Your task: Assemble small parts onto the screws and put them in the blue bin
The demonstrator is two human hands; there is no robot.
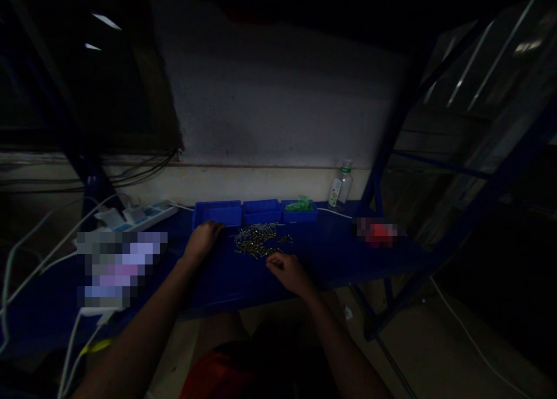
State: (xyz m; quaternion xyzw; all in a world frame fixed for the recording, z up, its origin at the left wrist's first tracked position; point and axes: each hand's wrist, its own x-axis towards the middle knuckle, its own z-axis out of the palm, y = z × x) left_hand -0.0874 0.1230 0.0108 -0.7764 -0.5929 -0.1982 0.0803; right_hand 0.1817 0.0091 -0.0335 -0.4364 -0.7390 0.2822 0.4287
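A loose pile of small metal pieces lies on the blue table. Silvery screw-like pieces are toward the back, and brass-coloured pieces are toward the front. At the near right edge of the pile is my right hand, its fingers curled together; anything between them is too small and dark to make out. My left hand rests by the front of the left blue bin, left of the pile. Its fingers bend inward and their tips are hard to see, so what they hold is unclear.
Beside the left bin stand a middle blue bin and a right blue bin with green material. A clear bottle is by the wall. A power strip with white cables and blurred-out items lie left; another blurred red item lies right.
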